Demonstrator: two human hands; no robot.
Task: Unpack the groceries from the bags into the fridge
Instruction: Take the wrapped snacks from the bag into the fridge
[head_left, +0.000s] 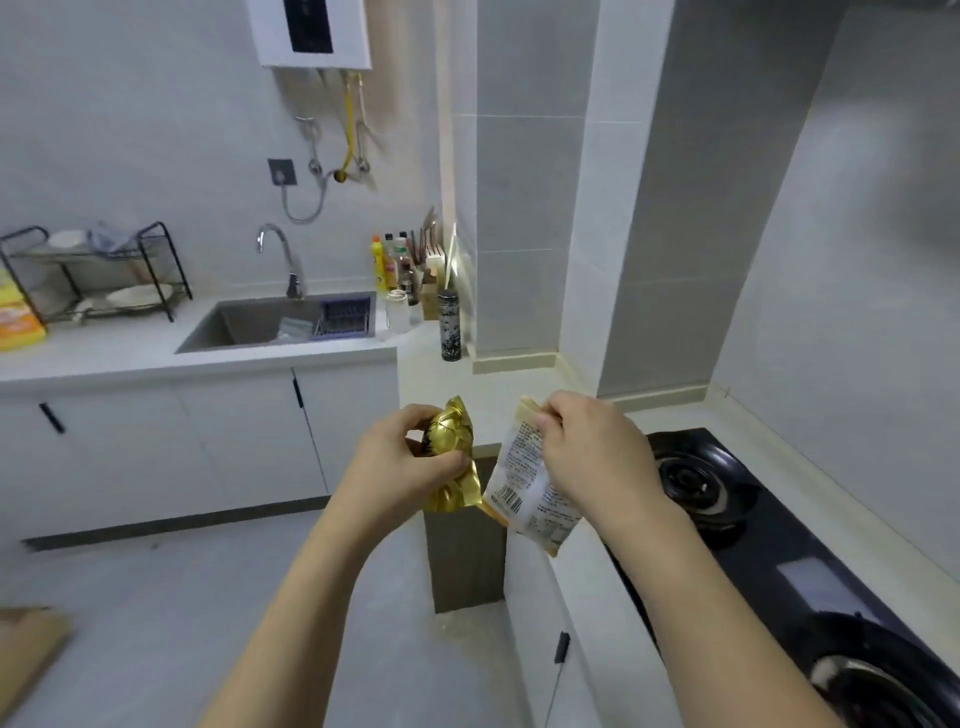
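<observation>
My left hand (402, 457) grips a crumpled gold foil packet (453, 457) in mid-air in front of me. Just to its right, my right hand (592, 452) pinches the top edge of a white snack packet (524, 488) with printed text and a barcode, which hangs down from my fingers. Both packets are held over the corner where the counter (488, 395) turns. A brown paper bag (26, 644) shows partly at the lower left edge. No fridge is in view.
A black gas hob (727, 499) lies on the counter to my right. Behind are a sink (275, 322) with a tap, a dish rack (93, 275), bottles and a knife block (410, 265), and a dark flask (450, 327). White cabinets (208, 441) stand below.
</observation>
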